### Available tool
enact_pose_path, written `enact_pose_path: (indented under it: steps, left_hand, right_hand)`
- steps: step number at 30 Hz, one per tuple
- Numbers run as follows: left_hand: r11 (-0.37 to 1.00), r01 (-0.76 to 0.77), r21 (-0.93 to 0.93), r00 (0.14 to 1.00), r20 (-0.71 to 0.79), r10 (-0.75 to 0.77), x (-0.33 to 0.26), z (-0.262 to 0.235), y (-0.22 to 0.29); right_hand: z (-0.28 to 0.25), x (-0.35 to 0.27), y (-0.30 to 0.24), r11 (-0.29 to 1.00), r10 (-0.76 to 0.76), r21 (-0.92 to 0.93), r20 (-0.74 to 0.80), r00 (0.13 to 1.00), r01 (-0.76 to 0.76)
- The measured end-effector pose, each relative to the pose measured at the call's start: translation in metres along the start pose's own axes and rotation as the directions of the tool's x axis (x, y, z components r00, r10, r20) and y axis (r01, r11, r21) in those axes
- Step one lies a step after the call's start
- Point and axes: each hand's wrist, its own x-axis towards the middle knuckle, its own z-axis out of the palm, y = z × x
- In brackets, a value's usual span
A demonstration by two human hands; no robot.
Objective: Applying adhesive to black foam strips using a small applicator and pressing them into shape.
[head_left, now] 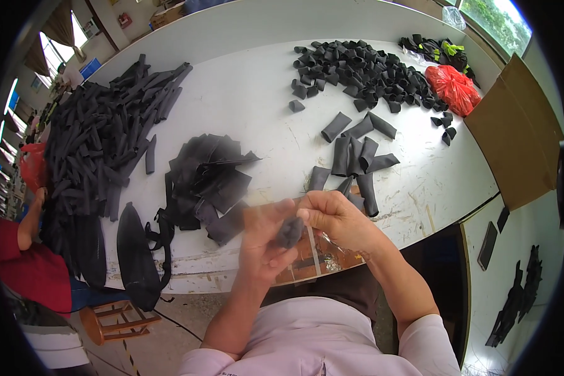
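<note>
A small dark grey fabric piece point(289, 232), bunched up, is between my two hands close to the front edge of the table. My left hand point(261, 241), slightly blurred, has its fingers around the piece from the left. The fingers of my right hand point(337, 216) are closed in a pinch at its upper right end. Something thin and shiny shows below the right palm, too small to make out. Several dark fabric tubes point(351, 155) lie just beyond my right hand. A stack of flat black fabric pieces point(210, 172) lies beyond my left hand.
Long dark strips point(100, 131) heap up at the left. Many short rolled tubes point(370, 72) cover the far right, beside a red plastic bag point(452, 89). A cardboard sheet point(514, 131) stands at the right edge. Another person's arm point(31, 219) and a wooden stool point(116, 321) are at left.
</note>
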Motion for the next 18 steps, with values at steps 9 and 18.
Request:
enact_pose_path:
  steps: [9,18]
  left_hand:
    - [-0.372,-0.395,0.840,0.774,0.522,0.357,0.004,0.023,-0.008]
    - [0.130,-0.636,0.760,0.619,0.402,0.675,-0.008,0.036,-0.021]
  right_hand:
    - [-0.007,-0.004,0.047,0.998,-0.059,-0.041,-0.215,0.975,0.052]
    - [0.015,-0.022,-0.024,0.038,-0.522,-0.964,0.204,0.828,0.261]
